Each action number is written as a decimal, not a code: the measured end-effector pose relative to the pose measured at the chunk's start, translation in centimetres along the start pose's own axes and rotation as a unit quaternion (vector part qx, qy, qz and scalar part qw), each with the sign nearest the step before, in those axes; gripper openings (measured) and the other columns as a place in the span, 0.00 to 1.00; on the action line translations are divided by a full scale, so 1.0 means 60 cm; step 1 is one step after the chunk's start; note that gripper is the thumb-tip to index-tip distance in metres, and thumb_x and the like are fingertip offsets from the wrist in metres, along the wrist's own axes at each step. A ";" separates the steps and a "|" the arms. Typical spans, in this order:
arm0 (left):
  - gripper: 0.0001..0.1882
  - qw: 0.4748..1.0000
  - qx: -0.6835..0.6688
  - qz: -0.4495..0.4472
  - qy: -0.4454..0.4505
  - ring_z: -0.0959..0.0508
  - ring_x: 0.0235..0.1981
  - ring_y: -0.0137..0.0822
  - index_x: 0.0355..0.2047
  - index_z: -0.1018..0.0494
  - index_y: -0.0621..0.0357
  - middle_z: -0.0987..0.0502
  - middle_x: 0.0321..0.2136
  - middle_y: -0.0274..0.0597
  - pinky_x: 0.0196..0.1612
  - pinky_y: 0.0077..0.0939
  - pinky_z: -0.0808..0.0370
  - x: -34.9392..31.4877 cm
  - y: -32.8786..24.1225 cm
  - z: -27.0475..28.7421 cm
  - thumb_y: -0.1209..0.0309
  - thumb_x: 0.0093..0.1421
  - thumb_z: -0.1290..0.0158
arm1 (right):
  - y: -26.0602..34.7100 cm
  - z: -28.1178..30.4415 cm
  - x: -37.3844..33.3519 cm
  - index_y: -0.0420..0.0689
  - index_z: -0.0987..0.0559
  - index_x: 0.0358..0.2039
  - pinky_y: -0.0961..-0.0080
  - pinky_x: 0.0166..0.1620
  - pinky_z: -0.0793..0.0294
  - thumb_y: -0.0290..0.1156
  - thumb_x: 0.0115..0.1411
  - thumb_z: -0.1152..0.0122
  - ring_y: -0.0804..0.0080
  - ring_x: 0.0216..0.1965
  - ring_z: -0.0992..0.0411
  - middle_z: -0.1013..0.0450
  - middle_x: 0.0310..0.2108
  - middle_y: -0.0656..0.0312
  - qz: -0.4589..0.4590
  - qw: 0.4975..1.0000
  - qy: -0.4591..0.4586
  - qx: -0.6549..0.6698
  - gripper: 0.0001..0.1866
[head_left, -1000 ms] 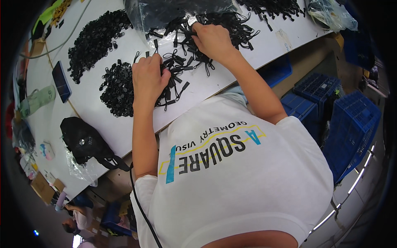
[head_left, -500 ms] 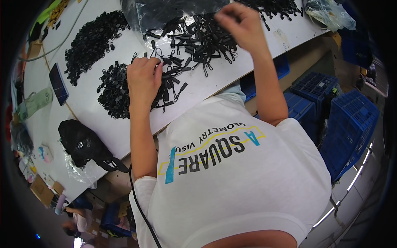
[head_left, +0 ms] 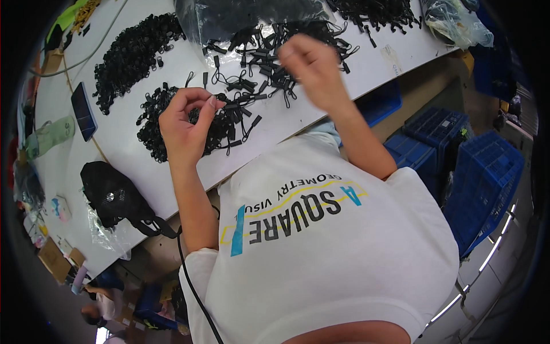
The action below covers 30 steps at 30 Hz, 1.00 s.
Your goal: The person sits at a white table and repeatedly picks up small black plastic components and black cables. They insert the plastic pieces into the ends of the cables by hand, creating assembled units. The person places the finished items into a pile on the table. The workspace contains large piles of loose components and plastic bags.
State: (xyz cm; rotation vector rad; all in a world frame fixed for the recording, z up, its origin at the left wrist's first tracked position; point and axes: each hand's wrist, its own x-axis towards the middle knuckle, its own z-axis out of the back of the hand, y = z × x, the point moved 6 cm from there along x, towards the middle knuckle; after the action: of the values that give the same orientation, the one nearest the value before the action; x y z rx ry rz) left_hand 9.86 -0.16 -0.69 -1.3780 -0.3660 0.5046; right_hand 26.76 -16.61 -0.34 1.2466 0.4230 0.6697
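Note:
Over the pile of small black sliders (head_left: 150, 129), my left hand (head_left: 186, 126) has its thumb and forefinger pinched together. Any small part between those fingertips is too small to make out against the black pieces behind. My right hand (head_left: 318, 74) hovers above the near side of the loose heap of black cord zipper pulls (head_left: 281, 86), its fingers curled together and slightly blurred. What it may hold is hidden. Several cord pulls (head_left: 252, 126) with thin loops lie scattered just right of my left hand.
A clear plastic bag of black pieces (head_left: 240, 20) lies behind the pulls. Another slider pile (head_left: 129, 60) is at far left, more black pulls (head_left: 378, 11) at far right. A phone (head_left: 84, 112) and black pouch (head_left: 117, 195) lie left; blue crates (head_left: 487, 183) stand right.
My right hand has come nearer and left, from over the heap toward its near side. My left hand has shifted slightly left and nearer, turning so its thumb-forefinger pinch shows.

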 end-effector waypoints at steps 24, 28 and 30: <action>0.06 0.986 0.168 0.009 0.006 0.26 0.16 0.25 0.24 0.29 0.65 0.25 0.16 0.38 0.22 0.18 0.31 -0.070 -0.025 -0.017 0.77 0.56 0.45 | 0.073 -0.150 -0.108 0.42 0.23 0.30 0.74 0.21 0.32 0.30 0.46 0.41 0.72 0.18 0.30 0.33 0.18 0.67 0.376 0.841 0.186 -0.342 0.09; 0.07 0.991 0.131 0.018 -0.007 0.25 0.16 0.24 0.24 0.29 0.66 0.26 0.14 0.39 0.23 0.18 0.31 -0.078 -0.017 -0.019 0.77 0.56 0.44 | 0.075 -0.133 -0.115 0.42 0.23 0.30 0.74 0.20 0.33 0.30 0.46 0.41 0.72 0.17 0.31 0.33 0.18 0.68 0.388 0.855 0.177 -0.295 0.09; 0.06 0.992 0.120 0.035 0.008 0.25 0.19 0.23 0.26 0.28 0.68 0.26 0.16 0.37 0.25 0.17 0.30 -0.083 -0.013 -0.023 0.77 0.58 0.45 | 0.076 -0.128 -0.118 0.46 0.29 0.22 0.73 0.20 0.33 0.31 0.47 0.44 0.72 0.18 0.30 0.34 0.17 0.67 0.398 0.857 0.163 -0.283 0.04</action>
State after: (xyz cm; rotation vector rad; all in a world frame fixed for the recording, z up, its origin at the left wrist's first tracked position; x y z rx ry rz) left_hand 6.51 -4.06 0.05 -1.1630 -0.2360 0.5768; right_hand 15.61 -15.03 1.44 0.6947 -0.0603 1.6020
